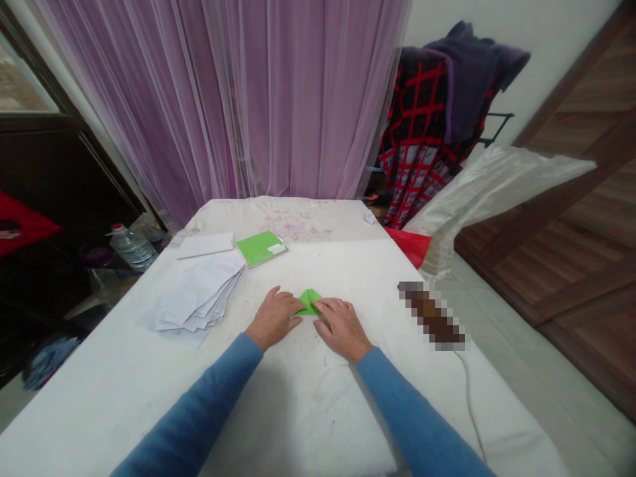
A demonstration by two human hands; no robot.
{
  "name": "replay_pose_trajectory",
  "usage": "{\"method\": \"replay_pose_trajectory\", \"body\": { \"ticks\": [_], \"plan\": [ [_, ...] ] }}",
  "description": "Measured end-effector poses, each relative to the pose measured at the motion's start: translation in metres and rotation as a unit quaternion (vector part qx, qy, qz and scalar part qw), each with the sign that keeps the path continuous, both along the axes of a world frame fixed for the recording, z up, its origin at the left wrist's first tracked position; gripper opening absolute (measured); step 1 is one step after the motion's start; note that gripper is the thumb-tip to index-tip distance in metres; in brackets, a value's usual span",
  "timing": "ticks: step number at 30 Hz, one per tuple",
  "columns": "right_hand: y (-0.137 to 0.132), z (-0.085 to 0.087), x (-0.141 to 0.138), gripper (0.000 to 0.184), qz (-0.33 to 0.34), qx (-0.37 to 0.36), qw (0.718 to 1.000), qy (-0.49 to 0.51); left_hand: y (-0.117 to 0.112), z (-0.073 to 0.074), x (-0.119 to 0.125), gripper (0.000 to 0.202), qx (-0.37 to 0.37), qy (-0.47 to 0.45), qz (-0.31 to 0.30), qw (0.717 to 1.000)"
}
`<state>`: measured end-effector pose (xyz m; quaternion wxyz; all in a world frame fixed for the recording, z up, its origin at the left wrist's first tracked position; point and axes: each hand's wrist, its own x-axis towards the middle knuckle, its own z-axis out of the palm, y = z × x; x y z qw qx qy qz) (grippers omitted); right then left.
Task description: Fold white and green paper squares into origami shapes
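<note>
The left hand (273,319) and right hand (342,328) lie palm down, apart, with a small folded green paper (309,302) between them, each touching it; whether they pinch it, I cannot tell. The paper sits near the middle of the white cloth-covered surface (308,411). A fanned stack of white paper sheets (196,295) lies toward the left edge, and a green paper pack (261,248) with a white label lies nearer the far edge. A blurred brown object (431,317) lies by the right edge, its pale cord (470,397) running toward the near corner. Lifted fingers could let the fold spring open. A careless sweep of the right sleeve (417,417) could snag that cord.
</note>
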<state>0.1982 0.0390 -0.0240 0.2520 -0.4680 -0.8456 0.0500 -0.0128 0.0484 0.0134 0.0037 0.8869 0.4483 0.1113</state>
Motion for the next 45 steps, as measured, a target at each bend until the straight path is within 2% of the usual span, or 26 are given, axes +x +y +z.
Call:
{"method": "replay_pose_trajectory", "body": {
  "ticks": [4,7,12,15,19,24,32,45],
  "plan": [
    [0.008,-0.012,0.007,0.031,-0.004,-0.001,0.998,0.061,0.008,-0.002,0.002,0.019,-0.001,0.026,-0.027,0.999],
    [0.018,-0.014,0.015,0.020,0.024,0.012,0.998,0.064,0.012,-0.002,-0.001,0.018,0.023,0.046,-0.050,0.997],
    [0.032,0.000,0.023,0.013,0.121,0.047,0.989,-0.077,0.012,0.001,0.003,0.017,0.075,0.093,-0.083,0.989],
    [0.035,0.005,0.022,0.016,0.138,0.068,0.978,-0.138,0.011,0.001,0.006,0.019,0.092,0.108,-0.088,0.986],
    [0.033,0.001,0.021,0.021,0.130,0.105,0.975,-0.145,0.010,-0.002,0.004,0.019,0.075,0.076,-0.079,0.991],
    [0.032,-0.007,0.020,0.021,0.093,0.125,0.983,-0.095,0.010,-0.006,0.003,0.021,0.036,0.044,-0.042,0.998],
    [0.031,-0.005,0.020,0.019,0.063,0.070,0.995,-0.038,0.011,-0.008,0.006,0.019,0.031,0.038,-0.018,0.999],
    [0.026,-0.002,0.022,0.013,0.061,0.025,0.998,0.021,0.005,-0.015,0.001,0.019,0.089,0.038,-0.025,0.995]
  ]
}}
